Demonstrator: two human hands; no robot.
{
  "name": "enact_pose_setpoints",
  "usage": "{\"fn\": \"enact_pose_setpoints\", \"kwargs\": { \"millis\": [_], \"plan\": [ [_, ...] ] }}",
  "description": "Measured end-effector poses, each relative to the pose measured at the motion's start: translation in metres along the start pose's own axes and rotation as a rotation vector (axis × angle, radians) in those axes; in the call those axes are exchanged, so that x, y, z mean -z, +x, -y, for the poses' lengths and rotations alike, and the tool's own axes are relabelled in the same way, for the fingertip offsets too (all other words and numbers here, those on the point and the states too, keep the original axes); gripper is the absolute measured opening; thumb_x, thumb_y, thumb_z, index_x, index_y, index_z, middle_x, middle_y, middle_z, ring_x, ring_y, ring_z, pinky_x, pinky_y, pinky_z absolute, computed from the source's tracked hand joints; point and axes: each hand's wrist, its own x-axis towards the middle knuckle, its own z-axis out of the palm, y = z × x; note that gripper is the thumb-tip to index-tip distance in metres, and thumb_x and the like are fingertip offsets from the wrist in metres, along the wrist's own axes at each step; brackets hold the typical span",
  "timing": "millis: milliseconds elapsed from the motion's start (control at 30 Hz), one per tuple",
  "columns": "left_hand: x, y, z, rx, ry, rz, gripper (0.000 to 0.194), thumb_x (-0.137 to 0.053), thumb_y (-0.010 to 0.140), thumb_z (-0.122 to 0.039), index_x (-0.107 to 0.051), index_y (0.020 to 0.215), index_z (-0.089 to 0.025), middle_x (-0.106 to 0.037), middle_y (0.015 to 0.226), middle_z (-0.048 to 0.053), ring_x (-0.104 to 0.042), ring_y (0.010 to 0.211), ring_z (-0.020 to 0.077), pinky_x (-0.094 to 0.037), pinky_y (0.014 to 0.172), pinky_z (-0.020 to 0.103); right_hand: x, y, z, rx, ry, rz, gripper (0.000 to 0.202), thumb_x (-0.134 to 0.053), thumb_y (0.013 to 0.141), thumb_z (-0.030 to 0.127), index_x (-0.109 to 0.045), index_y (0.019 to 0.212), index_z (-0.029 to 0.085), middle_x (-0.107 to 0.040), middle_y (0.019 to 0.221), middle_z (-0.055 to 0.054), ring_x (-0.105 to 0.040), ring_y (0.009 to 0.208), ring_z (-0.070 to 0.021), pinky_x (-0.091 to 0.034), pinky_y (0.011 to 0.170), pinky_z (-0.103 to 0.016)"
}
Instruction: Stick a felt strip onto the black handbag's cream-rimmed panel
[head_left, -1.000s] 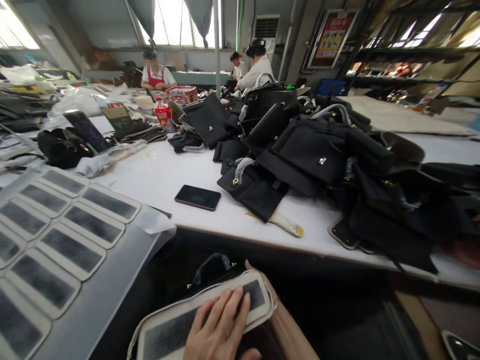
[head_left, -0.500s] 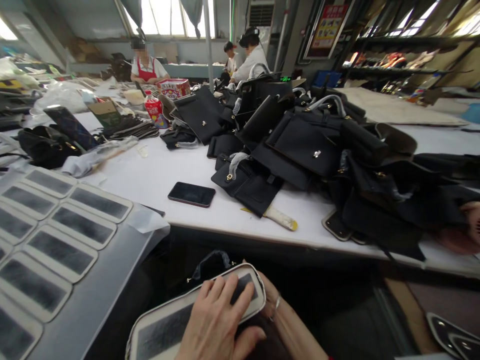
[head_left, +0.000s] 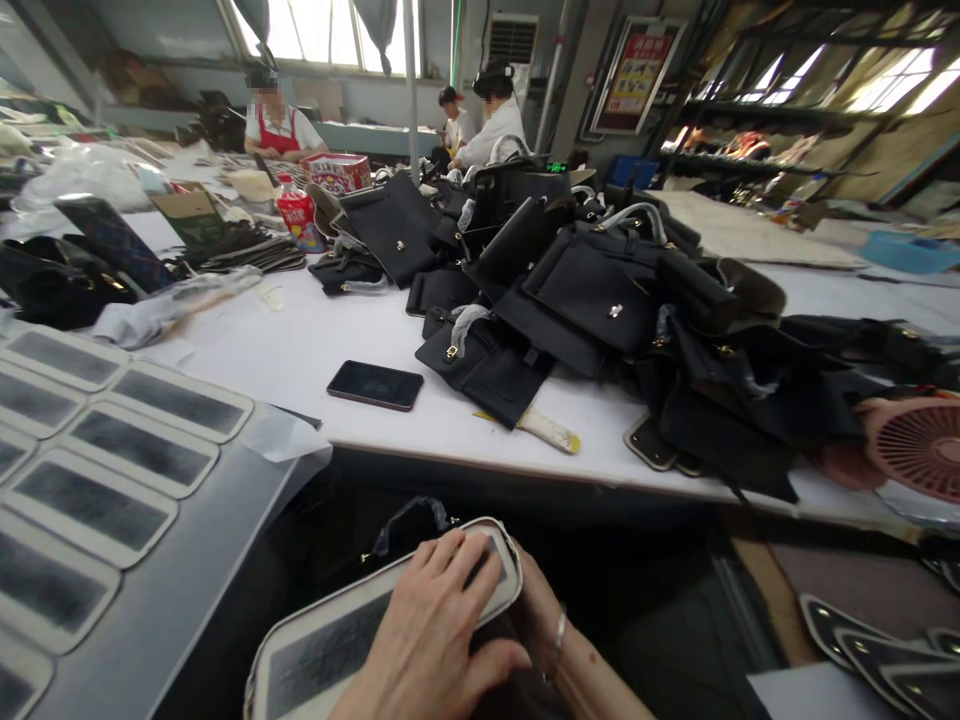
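Observation:
At the lower middle of the head view I see a black bag [head_left: 491, 690] tilted with its base up. On that base lies a cream, round-cornered panel [head_left: 390, 592] with a dark rectangular strip. My left hand [head_left: 435, 625] rests across the panel, fingers stretched over it and thumb apart on the near side. Around the far right end of the bag is my right hand [head_left: 534, 600], a bracelet at its wrist; its fingers are mostly hidden behind the bag. A plastic-wrapped handle [head_left: 409, 515] shows beyond the panel.
Several similar panels [head_left: 142, 455] lie on a grey board at left. On the white table [head_left: 247, 400] are a phone [head_left: 375, 385], a yellow-ended tool [head_left: 551, 432], a heap of black bags [head_left: 577, 290] and a pink fan [head_left: 919, 445]. Several people [head_left: 274, 130] sit farther back.
The view has swung slightly right, bringing more of the pink fan into sight. Both hands stay on the bag; the left one lies slightly farther up over the panel.

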Motion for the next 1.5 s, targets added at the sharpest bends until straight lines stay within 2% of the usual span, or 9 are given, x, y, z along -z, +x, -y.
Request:
{"fn": "enact_pose_setpoints", "kwargs": {
  "millis": [133,233,400,600,800,933,1100,1267,1500],
  "plan": [
    [0.008,-0.003,0.005,-0.019,-0.078,-0.011,0.038,-0.054,0.09,-0.052,-0.054,0.124,-0.036,-0.054,0.137,-0.006,-0.046,0.125,0.0241,-0.039,0.106,0.045,0.016,-0.03,0.01,0.033,-0.107,-0.09,0.057,-0.055,0.082,0.07,-0.067,0.1,0.017,-0.067,0.103,-0.009,-0.06,0.099,-0.0255,-0.046,0.092,-0.036],
    [0.012,-0.004,0.005,-0.048,-0.07,0.041,0.036,-0.055,0.091,-0.041,-0.053,0.127,-0.037,-0.052,0.139,-0.006,-0.045,0.127,0.0244,-0.038,0.109,0.047,0.019,-0.049,0.025,0.121,-0.247,-0.084,0.051,-0.049,0.09,0.063,-0.062,0.11,0.018,-0.064,0.112,-0.009,-0.058,0.104,-0.0233,-0.044,0.094,-0.033],
    [0.013,-0.004,0.001,-0.034,0.015,0.139,0.056,-0.065,0.082,-0.032,-0.05,0.136,-0.03,-0.042,0.149,0.002,-0.039,0.134,0.0318,-0.035,0.112,0.055,0.007,-0.055,0.044,0.218,-0.532,-0.072,0.04,-0.052,0.092,0.053,-0.064,0.103,0.017,-0.064,0.092,-0.006,-0.06,0.082,-0.0178,-0.046,0.072,-0.027],
    [0.011,-0.003,0.007,-0.056,-0.063,0.072,0.053,-0.06,0.084,-0.051,-0.052,0.133,-0.032,-0.049,0.144,0.001,-0.044,0.13,0.0286,-0.038,0.111,0.05,0.001,-0.038,0.048,0.5,-0.876,-0.119,0.046,-0.037,0.1,0.039,-0.053,0.063,0.017,-0.053,0.064,-0.002,-0.05,0.058,-0.012,-0.035,0.057,-0.025],
    [0.009,-0.002,0.015,-0.067,-0.077,0.083,0.057,-0.062,0.082,-0.056,-0.052,0.133,-0.031,-0.047,0.145,0.002,-0.044,0.13,0.0309,-0.037,0.11,0.053,0.001,-0.031,0.048,0.618,-1.037,-0.122,0.041,-0.034,0.1,0.028,-0.047,0.063,0.017,-0.051,0.063,-0.002,-0.048,0.056,-0.0113,-0.031,0.055,-0.026],
    [0.016,0.0,0.013,-0.085,-0.119,0.063,0.042,-0.062,0.084,-0.047,-0.057,0.123,-0.031,-0.054,0.136,0.001,-0.048,0.123,0.0267,-0.038,0.108,0.048,-0.001,-0.037,0.052,0.593,-1.017,-0.081,0.04,-0.034,0.101,0.028,-0.053,0.068,0.016,-0.051,0.067,-0.002,-0.049,0.059,-0.0122,-0.033,0.058,-0.027],
    [0.03,0.002,0.02,-0.103,-0.232,0.027,0.024,-0.055,0.088,-0.027,-0.058,0.112,-0.026,-0.059,0.123,-0.001,-0.053,0.114,0.0209,-0.041,0.103,0.039,-0.005,-0.048,0.057,0.416,-0.775,-0.061,0.031,-0.048,0.096,0.041,-0.065,0.088,0.016,-0.056,0.077,-0.003,-0.053,0.068,-0.0139,-0.039,0.062,-0.024],
    [0.038,0.015,0.039,-0.019,-0.397,-0.03,0.027,-0.048,0.081,-0.008,-0.061,0.1,-0.021,-0.054,0.117,0.003,-0.058,0.096,0.0144,-0.048,0.085,0.027,-0.008,-0.05,0.052,0.309,-0.64,-0.129,0.034,-0.055,0.092,0.046,-0.071,0.102,0.018,-0.054,0.073,-0.002,-0.05,0.065,-0.0143,-0.038,0.058,-0.025],
    [0.029,0.056,0.049,-0.04,-0.43,-0.026,0.038,-0.053,0.071,-0.01,-0.066,0.106,-0.02,-0.06,0.112,0.004,-0.057,0.102,0.0184,-0.044,0.091,0.029,-0.008,-0.047,0.05,0.333,-0.672,-0.141,0.034,-0.053,0.093,0.044,-0.072,0.105,0.018,-0.053,0.073,-0.002,-0.051,0.066,-0.0152,-0.039,0.059,-0.026]
  ]
}}
